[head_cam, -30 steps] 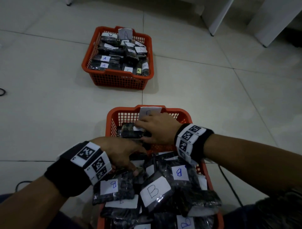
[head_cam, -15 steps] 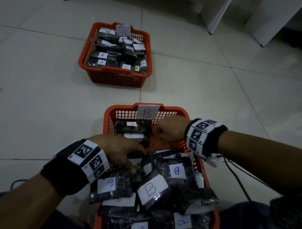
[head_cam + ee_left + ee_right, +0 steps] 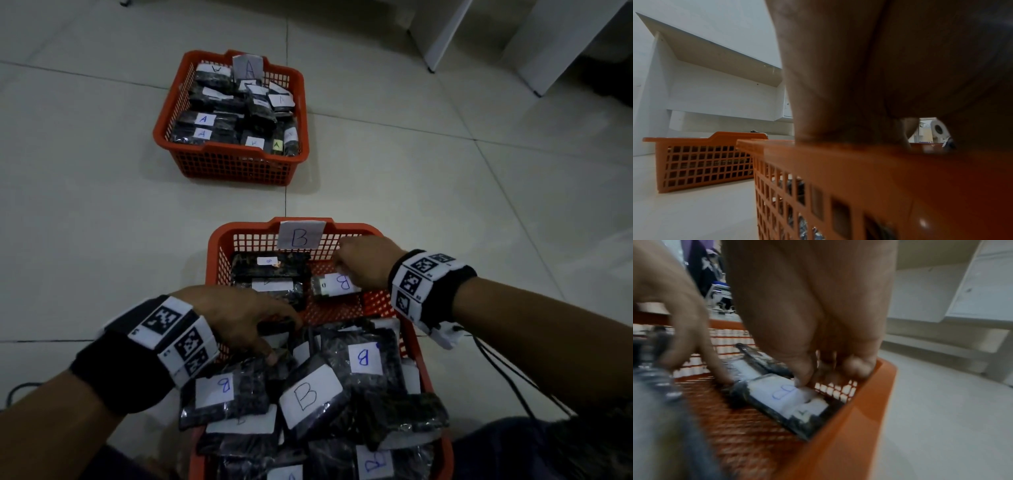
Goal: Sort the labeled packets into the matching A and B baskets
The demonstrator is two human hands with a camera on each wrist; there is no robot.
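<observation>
The right hand [image 3: 366,265] pinched a dark plastic packet [image 3: 334,286] (white label, blue B) inside the orange mesh B basket [image 3: 219,246]; the left hand [image 3: 239,318] lay loose on heaped packets.

The A basket [image 3: 230,168] is sitting well beyond both hands, the B basket [image 3: 219,246] lying under them, a packet [image 3: 334,286] just beneath the right hand [image 3: 366,262].

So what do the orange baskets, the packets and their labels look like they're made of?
B basket: moulded plastic, by its glossy rim and grid of square holes; the A basket looks identical. Packets: probably clear plastic film over dark contents, since it crinkles and glints. Labels: matte white paper, apparently, with handwritten letters.
</observation>
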